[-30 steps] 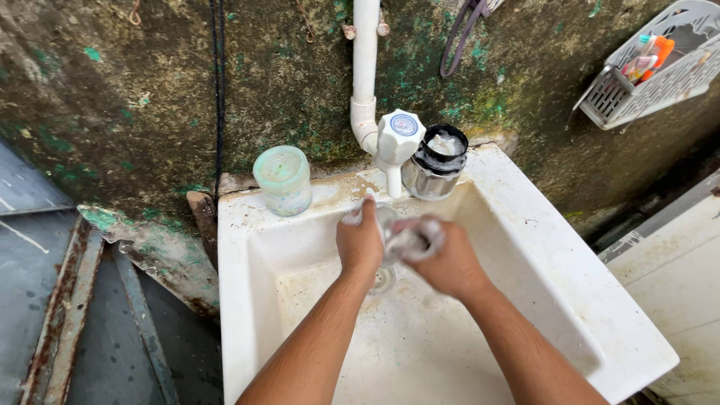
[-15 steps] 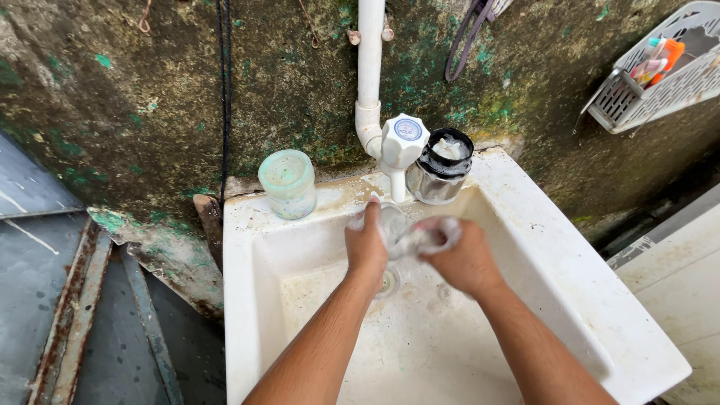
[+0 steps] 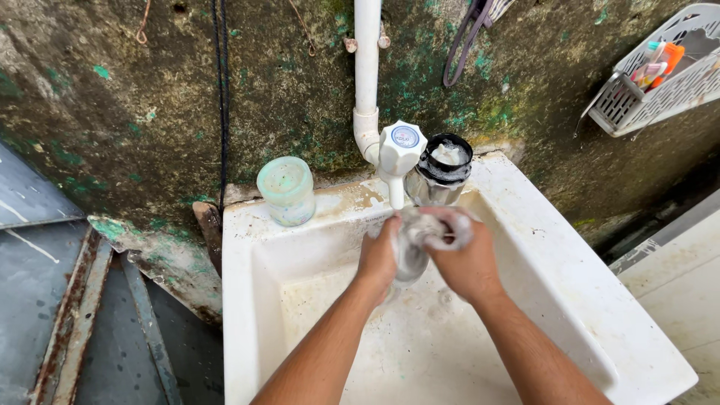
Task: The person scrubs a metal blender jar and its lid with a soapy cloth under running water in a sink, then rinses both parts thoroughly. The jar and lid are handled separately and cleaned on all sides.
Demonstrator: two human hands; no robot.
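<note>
Left to right: a pale green lidded jar (image 3: 286, 189) stands on the stained white sink (image 3: 540, 247) rim, well apart from the work. The left hand (image 3: 377, 255) curls closed round a clear glass vessel (image 3: 411, 251), held directly under the white plastic tap (image 3: 398, 154) above the basin. The right hand (image 3: 469, 259) presses a wet, soapy cloth (image 3: 450, 229) against the glass. Step judged: scrubbing. Smooth wet glass calls for a firm hold. A black-rimmed steel jar (image 3: 442, 176) stands beside the tap; the wall is rough and mossy.

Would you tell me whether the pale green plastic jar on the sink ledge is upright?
Upright: the pale green plastic jar stands with its lid on top.
</note>
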